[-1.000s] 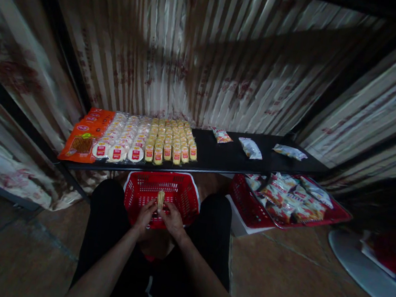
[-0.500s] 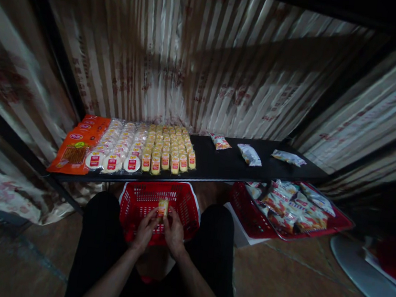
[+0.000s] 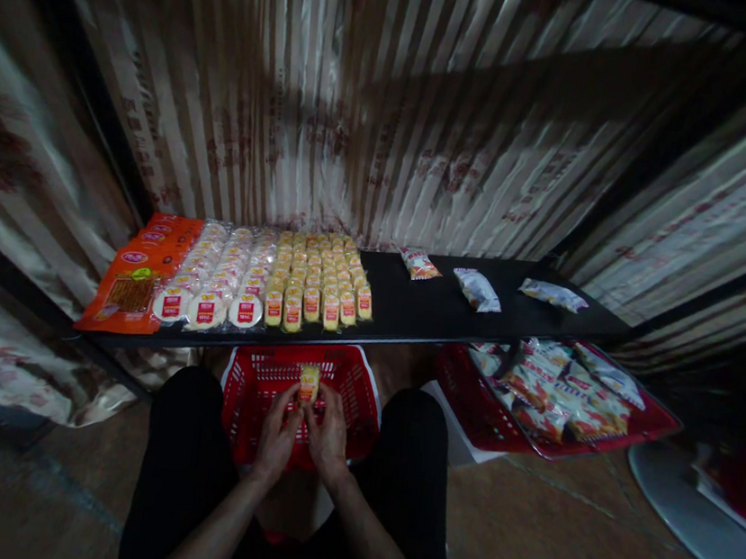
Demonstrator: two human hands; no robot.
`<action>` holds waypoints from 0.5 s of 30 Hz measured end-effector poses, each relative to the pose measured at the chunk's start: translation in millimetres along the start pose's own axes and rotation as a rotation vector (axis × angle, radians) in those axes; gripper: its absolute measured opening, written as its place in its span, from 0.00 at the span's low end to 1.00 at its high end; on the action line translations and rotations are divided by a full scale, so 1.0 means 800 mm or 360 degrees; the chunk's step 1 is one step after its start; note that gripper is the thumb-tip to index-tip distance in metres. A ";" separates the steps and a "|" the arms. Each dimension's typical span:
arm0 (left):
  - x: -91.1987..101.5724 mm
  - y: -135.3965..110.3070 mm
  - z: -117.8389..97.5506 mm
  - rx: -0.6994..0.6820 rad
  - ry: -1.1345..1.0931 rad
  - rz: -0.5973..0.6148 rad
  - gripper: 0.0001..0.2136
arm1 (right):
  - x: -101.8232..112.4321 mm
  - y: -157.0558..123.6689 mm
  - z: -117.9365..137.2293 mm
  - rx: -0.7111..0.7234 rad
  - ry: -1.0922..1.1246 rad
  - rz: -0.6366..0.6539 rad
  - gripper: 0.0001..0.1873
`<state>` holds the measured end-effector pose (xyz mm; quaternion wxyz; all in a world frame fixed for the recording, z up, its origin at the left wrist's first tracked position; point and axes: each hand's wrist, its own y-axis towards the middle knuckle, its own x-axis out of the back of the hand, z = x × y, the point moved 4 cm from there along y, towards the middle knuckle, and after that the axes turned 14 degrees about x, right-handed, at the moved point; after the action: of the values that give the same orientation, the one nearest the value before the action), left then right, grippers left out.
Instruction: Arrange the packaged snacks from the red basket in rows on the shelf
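Note:
A small yellow packaged cake [image 3: 309, 382] with a red and orange label stands upright between my two hands, above a red plastic basket [image 3: 366, 387] set between my knees. My left hand [image 3: 279, 431] pinches it from the left side, and my right hand [image 3: 328, 433] grips it from the right. On the black shelf [image 3: 403, 310] ahead, rows of similar yellow packaged cakes [image 3: 319, 277] lie close together. Left of them are rows of round white packaged cakes [image 3: 206, 306], and at the far left an orange snack bag [image 3: 135, 277].
Three white and orange snack packets, one of them a packet [image 3: 479, 290] in the middle, lie apart on the shelf's right half. A second red basket [image 3: 664, 430] full of such packets stands at right below the shelf. Striped curtains [image 3: 366, 115] hang behind.
My hands have raised the packaged cake slightly and turned its label more toward me. The view has shifted a little; the shelf goods stay in place.

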<state>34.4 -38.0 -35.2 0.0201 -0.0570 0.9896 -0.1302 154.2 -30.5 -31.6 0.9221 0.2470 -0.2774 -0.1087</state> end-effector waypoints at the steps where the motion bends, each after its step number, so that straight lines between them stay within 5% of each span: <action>1: 0.000 0.000 -0.005 -0.0029 0.0026 -0.0027 0.18 | 0.001 0.003 0.002 0.0005 -0.0028 -0.0020 0.17; 15: -0.016 0.020 -0.055 -0.0225 0.0219 -0.0132 0.18 | 0.009 0.052 0.019 0.0037 -0.0136 -0.0047 0.23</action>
<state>43.1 -10.1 3.5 -0.0574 -0.0901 0.9922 -0.0644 153.8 -3.5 4.3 0.9047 0.2570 -0.3141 -0.1294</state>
